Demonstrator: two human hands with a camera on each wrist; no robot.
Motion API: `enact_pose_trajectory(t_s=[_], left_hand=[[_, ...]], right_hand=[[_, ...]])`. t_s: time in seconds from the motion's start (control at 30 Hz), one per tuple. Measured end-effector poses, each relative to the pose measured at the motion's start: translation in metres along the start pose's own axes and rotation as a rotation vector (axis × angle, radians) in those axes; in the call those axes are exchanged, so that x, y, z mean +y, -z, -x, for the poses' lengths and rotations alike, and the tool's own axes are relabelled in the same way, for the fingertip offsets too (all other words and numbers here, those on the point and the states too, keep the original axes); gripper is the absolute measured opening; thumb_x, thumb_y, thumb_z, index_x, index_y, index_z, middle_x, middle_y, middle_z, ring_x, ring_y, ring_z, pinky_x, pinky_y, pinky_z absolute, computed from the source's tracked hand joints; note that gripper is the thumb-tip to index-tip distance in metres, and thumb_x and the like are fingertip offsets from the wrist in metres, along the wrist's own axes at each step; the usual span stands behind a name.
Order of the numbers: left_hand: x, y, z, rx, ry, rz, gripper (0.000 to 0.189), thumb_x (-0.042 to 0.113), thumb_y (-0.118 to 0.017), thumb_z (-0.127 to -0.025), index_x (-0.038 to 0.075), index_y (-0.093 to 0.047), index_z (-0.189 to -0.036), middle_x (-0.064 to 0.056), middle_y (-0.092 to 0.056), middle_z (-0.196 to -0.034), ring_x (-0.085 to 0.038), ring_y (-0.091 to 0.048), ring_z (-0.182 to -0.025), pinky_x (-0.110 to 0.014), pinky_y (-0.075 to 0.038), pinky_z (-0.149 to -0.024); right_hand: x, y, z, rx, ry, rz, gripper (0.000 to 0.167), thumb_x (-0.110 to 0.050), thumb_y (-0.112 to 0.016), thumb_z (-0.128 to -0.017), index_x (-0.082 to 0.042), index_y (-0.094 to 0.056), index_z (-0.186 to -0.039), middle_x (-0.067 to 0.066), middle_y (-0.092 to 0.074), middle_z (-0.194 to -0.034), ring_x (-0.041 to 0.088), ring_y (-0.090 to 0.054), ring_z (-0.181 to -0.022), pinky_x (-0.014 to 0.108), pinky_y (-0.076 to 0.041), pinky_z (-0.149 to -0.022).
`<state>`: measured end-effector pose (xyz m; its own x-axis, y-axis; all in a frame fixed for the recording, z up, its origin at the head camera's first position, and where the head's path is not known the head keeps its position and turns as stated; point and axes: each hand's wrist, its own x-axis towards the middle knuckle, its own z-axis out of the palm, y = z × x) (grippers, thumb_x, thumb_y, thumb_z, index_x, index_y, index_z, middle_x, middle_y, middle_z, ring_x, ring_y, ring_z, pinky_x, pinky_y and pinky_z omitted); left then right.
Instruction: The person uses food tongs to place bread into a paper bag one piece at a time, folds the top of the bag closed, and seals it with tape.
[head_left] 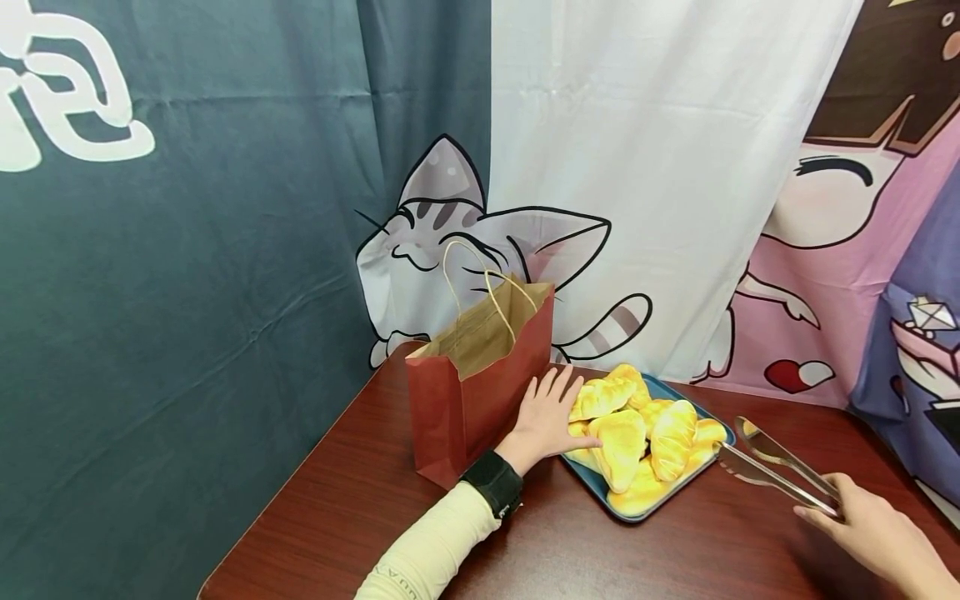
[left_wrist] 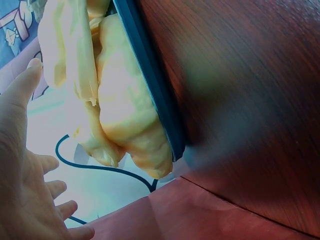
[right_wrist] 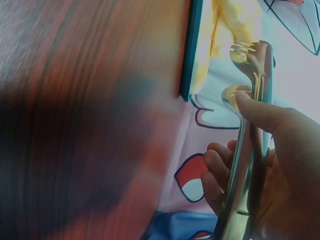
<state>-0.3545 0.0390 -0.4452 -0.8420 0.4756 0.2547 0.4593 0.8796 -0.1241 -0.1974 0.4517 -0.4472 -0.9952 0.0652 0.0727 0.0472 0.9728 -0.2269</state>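
My left hand (head_left: 545,421) is spread with straight fingers between the red paper bag (head_left: 491,392) and the tray of bread, holding nothing. In the left wrist view its fingers (left_wrist: 55,189) are apart. My right hand (head_left: 873,521) grips metal tongs (head_left: 787,475), whose tips point left at the tray's right edge, parted and with nothing between them. The right wrist view shows the thumb along the tongs (right_wrist: 250,145). A blue tray (head_left: 633,517) holds several bread pieces, croissants (head_left: 673,437) among them, piled over one another. The paper bag stands upright, its top open and its string handles up.
Everything stands on a dark reddish wooden table (head_left: 337,508). Behind it hang printed curtains (head_left: 637,150) with cartoon figures, close along the table's back edge. The table's left edge runs diagonally beside a dark green curtain (head_left: 225,250).
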Motion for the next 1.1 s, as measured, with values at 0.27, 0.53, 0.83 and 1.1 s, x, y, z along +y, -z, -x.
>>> enact_pose_trajectory(t_s=[0.27,0.53,0.83,1.1], left_hand=[[0.000,-0.001,0.000,-0.002,0.000,-0.010,0.109,0.091,-0.045,-0.075,0.027,-0.022,-0.160,0.002,-0.017,-0.168,-0.021,-0.022,-0.154,-0.047,-0.026,-0.122],[0.001,0.002,0.001,-0.006,-0.004,-0.009,0.109,0.091,-0.045,-0.075,0.027,-0.021,-0.161,0.002,-0.015,-0.169,-0.021,-0.021,-0.154,-0.047,-0.026,-0.123],[0.003,0.009,0.001,0.032,-0.019,-0.034,0.110,0.092,-0.043,-0.075,0.028,-0.019,-0.161,0.001,-0.019,-0.168,-0.021,-0.021,-0.154,-0.047,-0.027,-0.122],[0.005,0.018,0.003,0.061,-0.034,-0.036,0.109,0.092,-0.044,-0.075,0.029,-0.020,-0.161,0.002,-0.017,-0.168,-0.021,-0.021,-0.154,-0.047,-0.028,-0.122]], right_hand=[[-0.018,0.005,-0.003,0.007,0.034,-0.022,0.067,-0.055,-0.066,-0.089,0.002,-0.049,-0.118,0.009,-0.063,-0.083,0.024,-0.060,-0.073,0.044,-0.046,-0.058],[-0.033,0.001,-0.006,-0.021,0.031,-0.034,0.069,-0.059,-0.065,-0.089,0.003,-0.051,-0.118,0.008,-0.063,-0.085,0.022,-0.060,-0.073,0.041,-0.045,-0.059],[-0.042,-0.003,-0.007,-0.014,0.042,-0.050,0.069,-0.057,-0.065,-0.089,0.004,-0.051,-0.117,0.010,-0.065,-0.086,0.024,-0.061,-0.074,0.044,-0.047,-0.060],[-0.049,-0.002,-0.007,-0.048,0.037,-0.062,0.071,-0.060,-0.062,-0.090,0.005,-0.052,-0.118,0.014,-0.066,-0.090,0.025,-0.063,-0.077,0.043,-0.047,-0.061]])
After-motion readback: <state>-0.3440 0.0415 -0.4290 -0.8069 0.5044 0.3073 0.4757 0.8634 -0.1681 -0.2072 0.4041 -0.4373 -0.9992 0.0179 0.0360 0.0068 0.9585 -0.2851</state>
